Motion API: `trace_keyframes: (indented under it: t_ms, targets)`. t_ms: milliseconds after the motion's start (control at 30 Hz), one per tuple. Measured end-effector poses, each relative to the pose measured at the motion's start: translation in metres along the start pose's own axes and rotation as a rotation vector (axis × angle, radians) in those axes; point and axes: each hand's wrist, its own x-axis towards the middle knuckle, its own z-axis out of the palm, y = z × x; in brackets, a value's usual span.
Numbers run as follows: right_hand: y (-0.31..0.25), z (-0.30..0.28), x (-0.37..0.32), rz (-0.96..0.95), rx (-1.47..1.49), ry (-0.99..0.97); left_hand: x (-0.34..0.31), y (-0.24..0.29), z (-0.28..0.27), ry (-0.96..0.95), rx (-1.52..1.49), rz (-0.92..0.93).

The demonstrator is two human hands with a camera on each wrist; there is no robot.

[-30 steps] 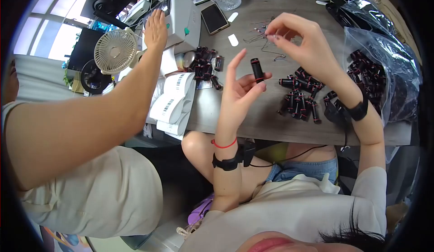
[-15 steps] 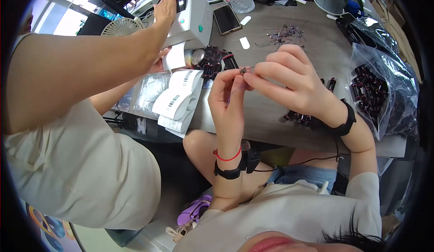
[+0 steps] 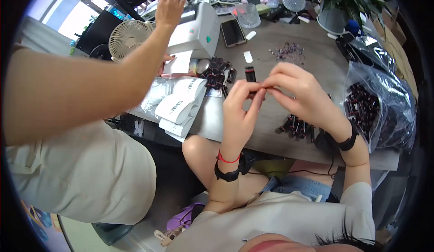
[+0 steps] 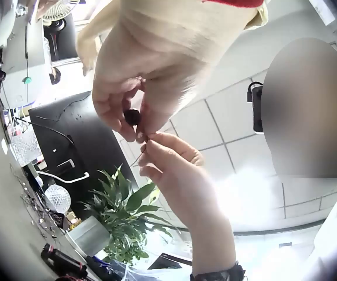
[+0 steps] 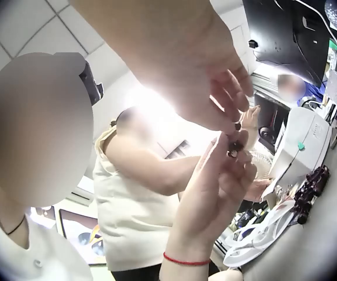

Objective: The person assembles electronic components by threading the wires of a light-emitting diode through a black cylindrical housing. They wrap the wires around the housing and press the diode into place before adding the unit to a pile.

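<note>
A black tube with red rings (image 3: 250,73) stands up out of my left hand (image 3: 238,109), whose thumb and fingers pinch it. From the left wrist, the tube's dark round end (image 4: 132,117) shows between the curled fingers. My right hand (image 3: 299,91) meets the left fingertips, its thumb and index finger pinched together beside the tube. Between them is a small wired part, mostly hidden by the fingers; a tiny dark bit (image 5: 237,126) shows at the right fingertips in the right wrist view. Both hands are above the table (image 3: 266,118).
Small wired parts (image 3: 289,52) lie heaped beyond my hands. More black tubes (image 3: 296,127) are piled near the table edge, others (image 3: 217,73) by a white machine (image 3: 199,35). A clear bag (image 3: 393,112) of tubes sits right. Another person's arm (image 3: 140,78) reaches in from the left.
My right hand has come from the heap of wired parts to my left fingertips, bringing a small wired part. The left fingers, spread earlier, have closed in around the tube.
</note>
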Motion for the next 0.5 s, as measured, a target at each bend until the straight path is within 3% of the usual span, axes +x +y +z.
trace_keyframes:
  t_ms: [100, 500]
  targets:
    - [-0.001, -0.005, -0.002, 0.014, -0.101, -0.063, 0.009, 0.003, 0.003, -0.037, 0.135, 0.092]
    - [-0.011, -0.017, 0.002, 0.223, 0.166, -0.097, -0.004, 0.006, -0.006, -0.114, -0.205, -0.222]
